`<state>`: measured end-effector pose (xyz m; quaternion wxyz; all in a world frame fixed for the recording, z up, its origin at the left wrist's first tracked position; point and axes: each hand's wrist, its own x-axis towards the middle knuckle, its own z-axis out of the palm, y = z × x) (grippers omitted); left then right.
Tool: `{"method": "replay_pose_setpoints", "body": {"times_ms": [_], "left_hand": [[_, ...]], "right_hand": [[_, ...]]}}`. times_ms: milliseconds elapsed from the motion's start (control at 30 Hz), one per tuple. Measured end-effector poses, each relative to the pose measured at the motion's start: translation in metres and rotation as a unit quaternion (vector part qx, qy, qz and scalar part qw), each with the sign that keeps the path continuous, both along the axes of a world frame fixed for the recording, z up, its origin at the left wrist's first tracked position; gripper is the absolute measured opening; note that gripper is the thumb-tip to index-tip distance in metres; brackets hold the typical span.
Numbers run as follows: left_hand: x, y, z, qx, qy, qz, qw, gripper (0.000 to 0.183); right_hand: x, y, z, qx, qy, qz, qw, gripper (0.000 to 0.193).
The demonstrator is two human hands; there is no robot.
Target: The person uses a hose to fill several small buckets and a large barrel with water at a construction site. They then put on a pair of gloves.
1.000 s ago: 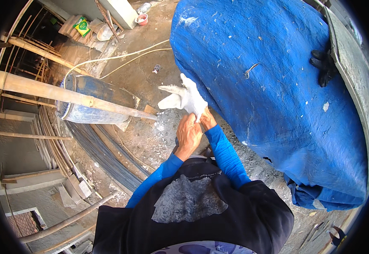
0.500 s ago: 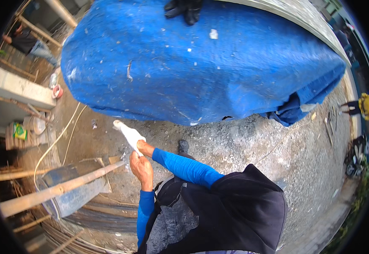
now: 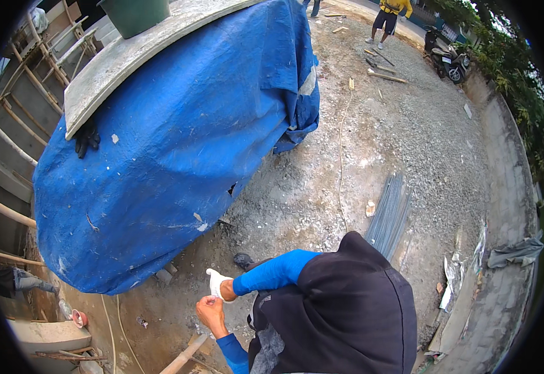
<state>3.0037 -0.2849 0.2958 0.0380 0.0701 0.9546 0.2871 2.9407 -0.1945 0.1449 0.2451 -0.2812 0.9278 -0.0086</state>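
Observation:
My right hand (image 3: 224, 290), reaching in from the right in a blue sleeve, wears a white glove (image 3: 217, 282). One gloved finger or the thumb sticks out; the other fingers are foreshortened, and nothing shows in the hand. Bare and just below it, my left hand (image 3: 211, 313) pinches the glove's cuff at the wrist. Beyond both hands, a large blue tarpaulin (image 3: 160, 162) drapes over a bulky shape that it hides. A dark glove (image 3: 86, 138) hangs at the edge of a pale board (image 3: 97, 93) on top.
A green bucket (image 3: 136, 17) stands on the board. Steel bars (image 3: 389, 215) lie on the gravel at right, near a thin cord (image 3: 342, 149). A wooden pole (image 3: 184, 355) rises beside my left arm. Farther off are a person in yellow (image 3: 392, 17) and a motorbike (image 3: 450, 61).
My view has swung right, so the tarpaulin now sits farther left and the bucket and steel bars show. The gloved hand has turned from stretched out to foreshortened; my left hand stays at its cuff.

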Motion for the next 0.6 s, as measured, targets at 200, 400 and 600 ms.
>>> {"method": "replay_pose_setpoints", "body": {"times_ms": [200, 400, 600], "left_hand": [[0.04, 0.017, -0.016, 0.067, -0.056, -0.015, 0.996, 0.028], [0.046, 0.057, -0.012, 0.076, -0.056, -0.011, 0.995, 0.028], [0.022, 0.122, -0.027, 0.017, -0.012, -0.029, 0.999, 0.022]], "right_hand": [[0.042, 0.042, 0.008, -0.047, -0.107, -0.029, 0.993, 0.038], [0.034, 0.066, 0.012, -0.072, -0.143, -0.043, 0.986, 0.046], [0.013, 0.104, 0.025, -0.111, -0.166, -0.068, 0.977, 0.056]]}}
